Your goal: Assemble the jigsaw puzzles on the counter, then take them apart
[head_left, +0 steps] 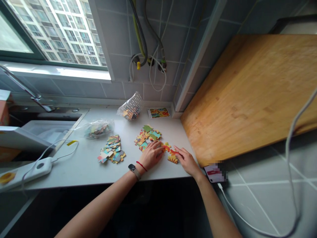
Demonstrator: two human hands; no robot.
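Note:
My left hand [153, 155] lies palm down with its fingers stretched flat over the lower right of a partly joined jigsaw puzzle [148, 135], covering part of it. Just to its right, my right hand [187, 162] holds the edge of a yellow and red puzzle piece [173, 159] between its extended forefinger and its thumb. The piece rests on the counter beside other red and yellow pieces [166, 147] near my left fingertips. A pile of loose puzzle pieces [114, 150] lies left of my left hand.
Behind stand a clear bag of pieces [132, 110] and a picture card [158, 113]; another bag [99, 129] lies left. A sink with a faucet [37, 97] and a power strip [29, 173] are farther left. A large wooden board [252, 96] leans at right, above a phone [215, 173].

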